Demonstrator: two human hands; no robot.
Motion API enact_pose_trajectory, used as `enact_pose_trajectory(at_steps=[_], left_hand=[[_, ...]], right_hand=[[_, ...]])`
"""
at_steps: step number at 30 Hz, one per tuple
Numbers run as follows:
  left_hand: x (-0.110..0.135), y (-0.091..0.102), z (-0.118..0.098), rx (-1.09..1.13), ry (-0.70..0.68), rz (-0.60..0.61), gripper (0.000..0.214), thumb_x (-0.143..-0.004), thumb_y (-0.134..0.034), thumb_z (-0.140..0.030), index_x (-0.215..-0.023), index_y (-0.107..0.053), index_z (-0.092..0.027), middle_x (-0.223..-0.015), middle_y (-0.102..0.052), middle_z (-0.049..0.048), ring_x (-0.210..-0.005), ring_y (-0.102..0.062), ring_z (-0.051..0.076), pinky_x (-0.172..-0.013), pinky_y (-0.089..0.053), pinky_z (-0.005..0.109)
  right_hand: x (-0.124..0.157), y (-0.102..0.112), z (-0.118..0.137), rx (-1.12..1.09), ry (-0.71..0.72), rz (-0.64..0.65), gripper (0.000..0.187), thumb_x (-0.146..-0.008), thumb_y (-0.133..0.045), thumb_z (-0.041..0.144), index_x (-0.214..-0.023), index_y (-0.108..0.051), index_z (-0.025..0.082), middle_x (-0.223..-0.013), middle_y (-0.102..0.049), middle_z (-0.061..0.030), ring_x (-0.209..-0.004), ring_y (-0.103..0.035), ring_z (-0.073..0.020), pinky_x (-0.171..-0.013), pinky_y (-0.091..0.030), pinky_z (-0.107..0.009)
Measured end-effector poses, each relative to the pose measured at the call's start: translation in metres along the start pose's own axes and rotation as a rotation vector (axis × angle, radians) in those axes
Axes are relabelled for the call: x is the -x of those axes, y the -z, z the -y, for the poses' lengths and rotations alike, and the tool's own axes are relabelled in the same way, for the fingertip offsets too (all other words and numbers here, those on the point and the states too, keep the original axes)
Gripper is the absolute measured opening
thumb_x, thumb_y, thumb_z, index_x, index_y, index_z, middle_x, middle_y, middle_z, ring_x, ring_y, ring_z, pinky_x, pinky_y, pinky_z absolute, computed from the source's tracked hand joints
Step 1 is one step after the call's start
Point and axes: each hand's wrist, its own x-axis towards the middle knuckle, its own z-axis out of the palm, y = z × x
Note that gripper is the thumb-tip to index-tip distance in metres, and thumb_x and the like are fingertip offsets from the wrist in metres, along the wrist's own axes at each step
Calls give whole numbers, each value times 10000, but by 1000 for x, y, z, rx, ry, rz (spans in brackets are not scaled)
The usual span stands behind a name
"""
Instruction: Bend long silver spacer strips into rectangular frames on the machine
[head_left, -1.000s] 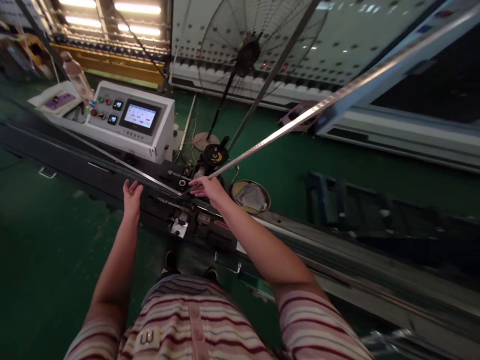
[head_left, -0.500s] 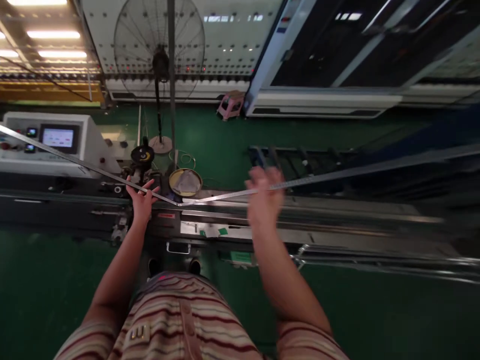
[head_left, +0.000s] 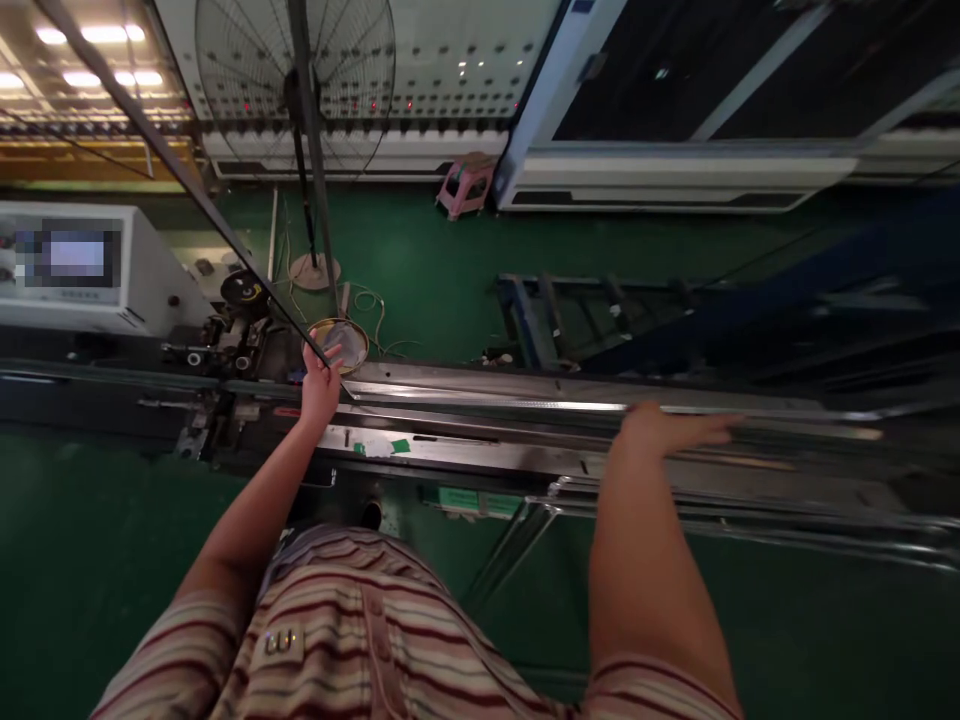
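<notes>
A long, thin metal spacer bar (head_left: 487, 401) has a sharp bend near the left end of the bench bed. One leg rises steeply to the upper left; the other runs right along the bench. My left hand (head_left: 321, 388) holds the rising leg just above the bend, fingers around it. Farther right, my right hand (head_left: 658, 432) lies over the other leg with its fingers stretched out to the right, slightly blurred. Its thumb and underside are hidden. Beneath both hands is the long metal bench (head_left: 517, 455), with green and white tape pieces (head_left: 381, 447) on its front strip.
A control box (head_left: 150, 270) with a screen stands on the left, beside a clamp mechanism (head_left: 240, 335). A round yellow-rimmed tray (head_left: 366, 352) sits behind the bench. Beyond are a standing fan (head_left: 296, 95), a pink stool (head_left: 466, 187) and a dark blue frame (head_left: 525, 320).
The left leg of the bar has swung up steeply, and the right leg has come down along the bench. My right hand has slid right; my left hand has moved slightly right, closer to the bend.
</notes>
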Motion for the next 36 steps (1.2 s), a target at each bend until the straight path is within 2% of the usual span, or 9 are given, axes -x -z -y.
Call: enact_pose_trajectory(at_steps=[2, 4, 9, 13, 17, 24, 30, 34, 36], left_hand=[[-1, -1, 3, -41, -14, 6, 719, -954, -483, -189, -1564, -109, -266, -1308, -634, 150, -1055, -701, 184, -937, -552, 334], [-3, 6, 6, -96, -16, 4, 696, -961, -465, -189, -1563, -124, -264, -1311, -635, 145, -1065, -696, 189, -942, -548, 343], [-12, 57, 15, -189, 24, -4, 683, -935, -455, -136, -1545, -169, -246, -1305, -638, 146, -1094, -686, 203, -945, -547, 357], [-23, 114, 25, -209, 70, -30, 673, -896, -521, -123, -1512, -278, -244, -1276, -651, 144, -1081, -690, 226, -955, -546, 394], [-39, 178, 42, -230, 71, -73, 669, -878, -551, -115, -1494, -319, -234, -1255, -661, 141, -1044, -699, 220, -964, -539, 389], [-68, 294, 71, -404, 54, -88, 611, -912, -479, -138, -1487, -284, -211, -1250, -664, 155, -1048, -699, 219, -949, -540, 373], [-88, 393, 100, -456, 27, -133, 593, -909, -455, -135, -1469, -270, -195, -1265, -658, 155, -1068, -695, 214, -902, -554, 334], [-100, 455, 116, -472, 24, -175, 609, -896, -485, -141, -1465, -271, -165, -1259, -656, 177, -1065, -695, 223, -909, -552, 339], [-105, 483, 121, -506, 26, -201, 596, -897, -478, -126, -1459, -282, -166, -1264, -654, 175, -1068, -691, 216, -919, -548, 343]], right_hand=[[10, -13, -1, 8, -131, 57, 971, -820, -601, 207, -1560, -29, -55, -1554, -192, -338, -1501, -262, -313, -1253, -194, -365], [22, -28, 1, 48, -186, 97, 1005, -793, -660, 233, -1560, -86, -72, -1544, -263, -322, -1478, -299, -320, -1249, -202, -350], [78, -69, 3, 236, -162, 241, 1049, -757, -740, 396, -1555, -220, -44, -1536, -305, -337, -1446, -306, -414, -1212, -272, -478], [145, -88, 9, 341, 79, 307, 769, -857, -595, 447, -1456, -450, -14, -1513, -346, -342, -1449, -275, -448, -1140, -312, -611], [209, -93, 27, 378, 296, 310, 663, -913, -483, 424, -1394, -520, -29, -1491, -401, -333, -1446, -284, -435, -1121, -304, -646], [310, -112, 72, 416, 446, 315, 588, -927, -408, 436, -1239, -643, -4, -1319, -580, -312, -1368, -394, -392, -1105, -292, -657], [398, -124, 103, 392, 587, 370, 577, -957, -377, 458, -1233, -645, 27, -1296, -603, -283, -1346, -432, -367, -1101, -296, -653], [430, -123, 108, 232, 668, 559, 521, -910, -456, 416, -1237, -644, 57, -1378, -573, -237, -1389, -407, -326, -1168, -292, -538], [433, -116, 110, 127, 573, 583, 516, -852, -528, 406, -1224, -630, 64, -1337, -599, -220, -1345, -456, -325, -1176, -304, -505]])
